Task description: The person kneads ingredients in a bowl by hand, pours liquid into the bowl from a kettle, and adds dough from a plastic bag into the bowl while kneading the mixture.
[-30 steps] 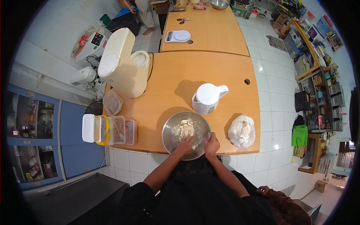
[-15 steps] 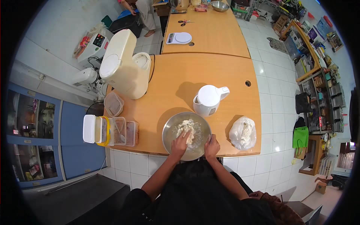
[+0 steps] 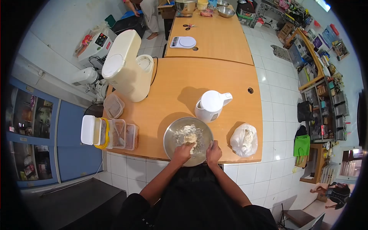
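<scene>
A steel bowl (image 3: 168, 147) stands at the front edge of the wooden table, with pale, crumbly dough (image 3: 189, 136) and loose flour inside. My left hand (image 3: 182, 153) is in the bowl, its fingers closed on the near part of the dough. At the bowl's right rim, my right hand (image 3: 214, 153) grips the edge with curled fingers. Just behind the bowl is a white kettle (image 3: 209, 107). To the right sits a plastic bag (image 3: 244, 141) of white material.
Plastic containers (image 3: 119, 134) line the table's left front. A cream-coloured machine (image 3: 128, 69) stands behind them. Farther back lie a kitchen scale (image 3: 183, 42) and scissors (image 3: 188, 27). Another person (image 3: 148, 17) is at the back left; one more (image 3: 337, 194) shows at the far right.
My left hand's fingers, more spread on the dough before, have curled in and moved slightly down. My right hand stays on the rim. The whole view has shifted a little.
</scene>
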Motion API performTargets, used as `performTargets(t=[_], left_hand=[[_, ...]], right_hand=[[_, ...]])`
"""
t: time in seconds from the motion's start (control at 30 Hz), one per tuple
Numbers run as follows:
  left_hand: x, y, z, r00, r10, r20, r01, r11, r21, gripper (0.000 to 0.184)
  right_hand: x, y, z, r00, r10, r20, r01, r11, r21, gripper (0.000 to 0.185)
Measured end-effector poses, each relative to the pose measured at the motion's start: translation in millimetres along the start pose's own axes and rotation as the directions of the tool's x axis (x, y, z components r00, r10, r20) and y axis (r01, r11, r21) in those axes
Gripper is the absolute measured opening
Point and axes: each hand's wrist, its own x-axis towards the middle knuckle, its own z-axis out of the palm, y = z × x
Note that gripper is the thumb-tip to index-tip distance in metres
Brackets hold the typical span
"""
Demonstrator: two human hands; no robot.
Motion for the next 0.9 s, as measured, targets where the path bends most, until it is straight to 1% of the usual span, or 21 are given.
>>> performTargets(t=[0.07,0.17,0.27,0.37,0.4,0.47,0.57,0.6,0.67,0.7,0.77,0.83,0.87,0.9], left_hand=[[2.6,-3.2,-2.0,0.995,0.024,0.093,-0.025,1.000,0.010,0.055],[3.7,-22.7,27.2,0.988,0.124,0.089,-0.138,0.977,0.160,0.055],[17.0,-13.2,5.6,0.977,0.021,0.210,-0.037,0.996,0.076,0.054],[15.8,-12.9,-5.8,0.998,-0.020,-0.061,0.012,0.992,-0.124,0.056],[15.7,-11.3,-7.3,0.989,-0.019,-0.148,-0.002,0.990,-0.142,0.057],[10.4,-11.0,-11.6,0.947,-0.033,-0.318,-0.024,0.984,-0.174,0.060],[9.0,-30.2,3.3,0.987,-0.150,-0.065,0.125,0.950,-0.286,0.061],[6.7,-35.9,10.4,0.984,-0.163,-0.073,0.138,0.955,-0.264,0.061],[5.6,-41.9,22.0,0.979,-0.181,-0.089,0.158,0.962,-0.221,0.059],[7.2,-42.6,22.4,0.978,-0.177,-0.110,0.147,0.961,-0.235,0.059],[4.3,-43.7,23.0,0.975,-0.173,-0.141,0.132,0.957,-0.260,0.058],[7.0,-42.6,18.4,0.969,-0.197,-0.151,0.146,0.943,-0.299,0.057],[4.9,-41.9,16.7,0.966,-0.211,-0.152,0.155,0.936,-0.317,0.057],[5.8,-46.2,18.4,0.971,-0.208,-0.119,0.161,0.935,-0.316,0.056]], right_hand=[[2.3,-0.4,0.8,1.000,-0.002,0.004,0.002,1.000,0.013,0.018],[5.3,0.8,1.8,1.000,-0.013,0.006,0.013,1.000,0.006,0.018],[4.3,-1.5,-0.4,1.000,0.004,0.015,-0.005,1.000,0.023,0.018],[3.7,-4.2,-2.8,0.998,0.031,0.048,-0.031,1.000,0.002,0.019],[5.4,-2.3,-3.2,0.997,0.037,0.061,-0.036,0.999,-0.017,0.020],[8.5,3.5,-4.2,0.997,0.000,0.079,-0.001,1.000,0.017,0.022],[17.4,3.8,-13.7,0.996,-0.040,0.077,0.031,0.993,0.115,0.027],[24.6,2.3,-16.9,0.996,-0.054,0.071,0.042,0.987,0.157,0.029],[53.3,4.6,-15.6,0.996,-0.091,-0.015,0.092,0.959,0.267,0.032],[71.6,7.9,-14.8,0.993,-0.101,-0.059,0.115,0.941,0.317,0.035],[118.7,17.2,-9.8,0.997,0.038,0.074,-0.069,0.882,0.467,0.050],[156.7,-11.3,-24.4,0.959,0.211,0.190,-0.284,0.742,0.607,0.066],[174.5,-16.2,-26.8,0.943,0.202,0.264,-0.327,0.698,0.637,0.073],[193.2,-21.6,-27.9,0.926,0.182,0.330,-0.365,0.652,0.665,0.081]])
